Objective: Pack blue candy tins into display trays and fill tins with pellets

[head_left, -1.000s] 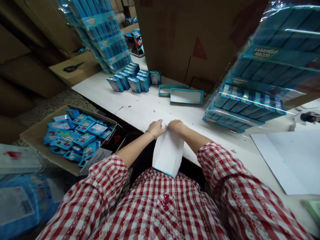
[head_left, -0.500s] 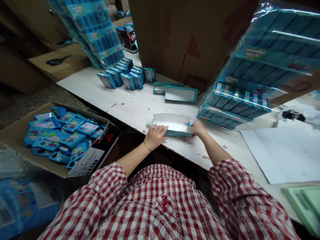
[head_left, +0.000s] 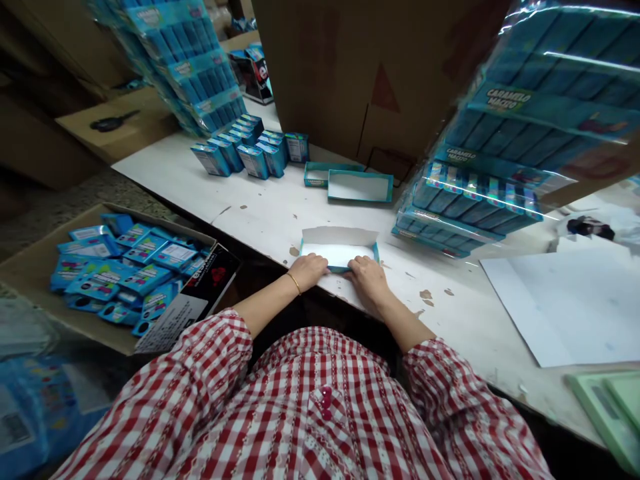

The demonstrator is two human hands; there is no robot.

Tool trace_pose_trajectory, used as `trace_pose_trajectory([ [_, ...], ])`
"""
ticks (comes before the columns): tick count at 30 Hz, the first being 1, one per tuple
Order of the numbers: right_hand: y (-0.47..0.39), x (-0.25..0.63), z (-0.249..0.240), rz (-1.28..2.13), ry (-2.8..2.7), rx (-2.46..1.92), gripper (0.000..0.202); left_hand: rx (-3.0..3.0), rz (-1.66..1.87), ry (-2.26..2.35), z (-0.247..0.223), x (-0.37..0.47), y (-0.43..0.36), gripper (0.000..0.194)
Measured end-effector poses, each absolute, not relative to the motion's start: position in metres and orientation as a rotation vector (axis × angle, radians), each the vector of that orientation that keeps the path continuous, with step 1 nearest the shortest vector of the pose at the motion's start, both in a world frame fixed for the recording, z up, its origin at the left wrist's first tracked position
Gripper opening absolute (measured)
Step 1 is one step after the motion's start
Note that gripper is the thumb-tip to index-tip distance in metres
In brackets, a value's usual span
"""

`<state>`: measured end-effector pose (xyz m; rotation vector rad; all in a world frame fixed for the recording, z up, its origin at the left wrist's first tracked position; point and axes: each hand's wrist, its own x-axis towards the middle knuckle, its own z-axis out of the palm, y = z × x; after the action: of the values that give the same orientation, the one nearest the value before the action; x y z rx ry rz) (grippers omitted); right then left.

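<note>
A blue cardboard tray (head_left: 340, 237) with a white inside lies at the table's front edge, its back flap standing up. My left hand (head_left: 309, 270) grips the front wall near the left end, fingertips over the rim. On the same wall, further right, my right hand (head_left: 369, 277) has its fingers closed over the edge. Both palms hide part of the front wall. Behind it lie two more blue trays, one (head_left: 360, 186) tilted against the other (head_left: 316, 175).
Small blue boxes (head_left: 253, 161) stand in rows at the back left. Wrapped stacks of filled trays rise at the right (head_left: 470, 153) and back left (head_left: 200, 73). A carton (head_left: 30, 267) of loose blue boxes sits left of the table. White sheets (head_left: 570, 307) lie at the right.
My right hand has moved left from the tray's right end to its front wall. The tray has shifted slightly left, and my left hand stays on the front wall.
</note>
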<state>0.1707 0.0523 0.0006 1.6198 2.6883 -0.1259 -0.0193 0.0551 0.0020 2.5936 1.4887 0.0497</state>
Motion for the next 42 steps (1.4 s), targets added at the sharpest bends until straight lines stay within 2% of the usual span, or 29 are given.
trace_pose_trajectory([
  [3,0.065,0.182,0.009,-0.362,2.720,1.425,0.011,2.410,-0.142,1.547,0.019,-0.009,0.048,0.028],
  [5,0.073,0.190,0.017,-0.500,2.754,1.235,0.008,2.341,-0.197,1.381,0.033,-0.008,0.037,0.030],
  [8,0.092,0.198,0.029,-0.571,2.795,1.025,0.012,2.428,0.060,1.060,0.056,-0.022,0.027,0.027],
  [10,0.110,0.199,0.036,-0.581,2.830,0.979,0.016,2.554,0.262,1.031,0.065,-0.037,0.031,0.046],
  [12,0.126,0.196,0.045,-0.568,2.877,1.001,0.023,2.669,0.264,1.081,0.066,-0.048,0.043,0.059],
  [14,0.132,0.193,0.056,-0.526,2.933,1.076,0.033,2.736,0.157,1.090,0.058,-0.052,0.056,0.049],
  [16,0.119,0.192,0.066,-0.409,3.023,1.286,0.041,2.744,0.093,1.089,0.046,-0.046,0.068,0.026],
  [19,0.066,0.193,0.071,-0.140,3.128,1.730,0.038,2.673,0.116,1.188,0.032,-0.025,0.079,0.016],
  [22,0.011,0.189,0.052,-0.028,3.101,1.843,0.034,2.469,0.160,1.256,0.026,-0.002,0.085,0.020],
  [25,-0.009,0.181,0.018,0.060,2.931,1.890,0.038,2.273,0.274,1.357,0.021,0.012,0.083,0.028],
  [30,0.014,0.179,-0.012,0.248,2.779,1.952,0.036,2.610,0.553,1.563,0.002,0.007,0.050,0.037],
  [32,0.023,0.185,-0.012,0.266,2.779,1.854,0.029,2.693,0.464,1.604,-0.007,0.002,0.039,0.036],
  [35,0.033,0.194,-0.008,0.218,2.740,1.737,0.021,2.712,0.286,1.619,-0.014,0.001,0.037,0.025],
  [42,0.048,0.196,-0.001,0.084,2.645,1.636,0.038,2.633,0.087,1.594,-0.007,0.008,0.053,0.037],
])
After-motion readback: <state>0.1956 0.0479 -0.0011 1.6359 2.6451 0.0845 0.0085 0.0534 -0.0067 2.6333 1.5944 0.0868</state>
